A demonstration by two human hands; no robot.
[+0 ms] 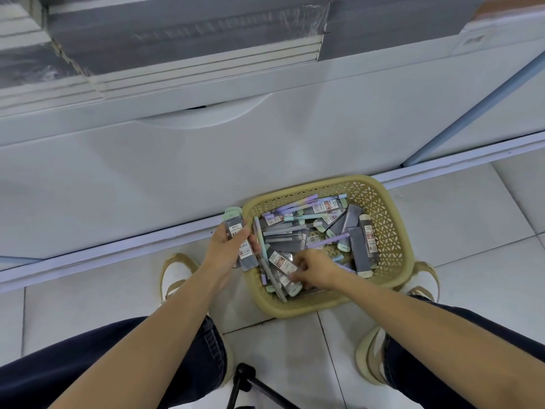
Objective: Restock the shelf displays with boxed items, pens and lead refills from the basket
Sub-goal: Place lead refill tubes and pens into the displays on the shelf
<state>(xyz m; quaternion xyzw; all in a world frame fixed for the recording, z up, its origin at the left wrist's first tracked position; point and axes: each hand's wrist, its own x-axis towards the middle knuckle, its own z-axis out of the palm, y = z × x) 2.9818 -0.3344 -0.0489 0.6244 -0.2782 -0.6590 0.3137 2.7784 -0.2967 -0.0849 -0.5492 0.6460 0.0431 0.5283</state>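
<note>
A white shelf base [206,160] spans the far half of the scene, meeting a pale tiled floor [472,208]. The person's legs in dark trousers [88,358] frame the near corners, with light shoes [177,273] on the tiles. Between the feet, close against the shelf base, sits a tan lattice-sided basket [392,231], heaped with grey lead refill cases [361,246] and pastel pens [295,203] lying crosswise on each other. A black tripod leg [244,379] shows at the near edge.

The left hand [227,246] hovers just left of the basket's far-left corner, its fingers curled round a bundle of refill cases [233,224], the green-capped ends pointing far. The right hand [315,268] reaches into the near-left part of the basket, fingers bent down and pinching a labelled refill case [283,265] that lies on top of the heap.
</note>
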